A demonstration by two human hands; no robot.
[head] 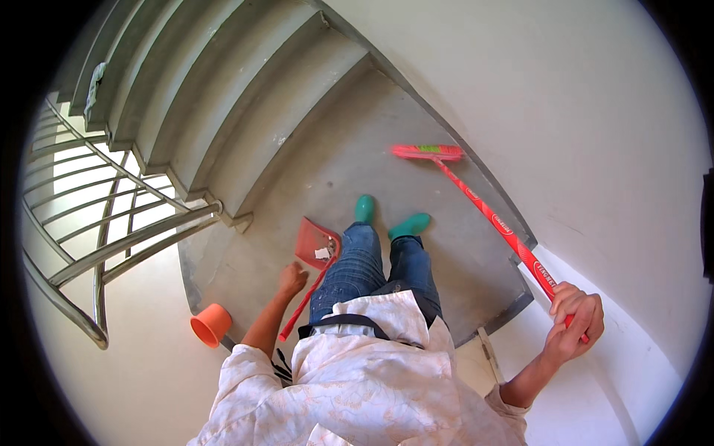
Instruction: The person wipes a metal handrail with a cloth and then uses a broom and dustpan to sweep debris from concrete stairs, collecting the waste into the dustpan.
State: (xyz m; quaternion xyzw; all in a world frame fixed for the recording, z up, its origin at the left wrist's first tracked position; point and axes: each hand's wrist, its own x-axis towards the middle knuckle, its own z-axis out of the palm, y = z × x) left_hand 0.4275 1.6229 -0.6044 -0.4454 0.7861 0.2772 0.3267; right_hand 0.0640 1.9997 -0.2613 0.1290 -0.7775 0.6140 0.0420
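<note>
My right hand [574,318] grips the upper end of a red broom handle [502,223], which bears writing. The broom head [428,151], pink-red with a green patch, rests on the grey landing close to the right wall; its left end is blurred. My left hand [293,279] hangs with curled fingers and nothing visible in it. Just beyond and beside it is a red long-handled dustpan [309,240], holding a white scrap [322,253] and some small dark debris. The dustpan's handle [301,306] slants back along my left leg, apart from the hand.
Concrete stairs [268,89] rise ahead and to the left, with a stainless steel railing [134,240] beside them. An orange bucket [212,325] is at the left landing edge. Something whitish [95,89] lies on an upper step. My green boots [410,224] stand on the landing [334,173].
</note>
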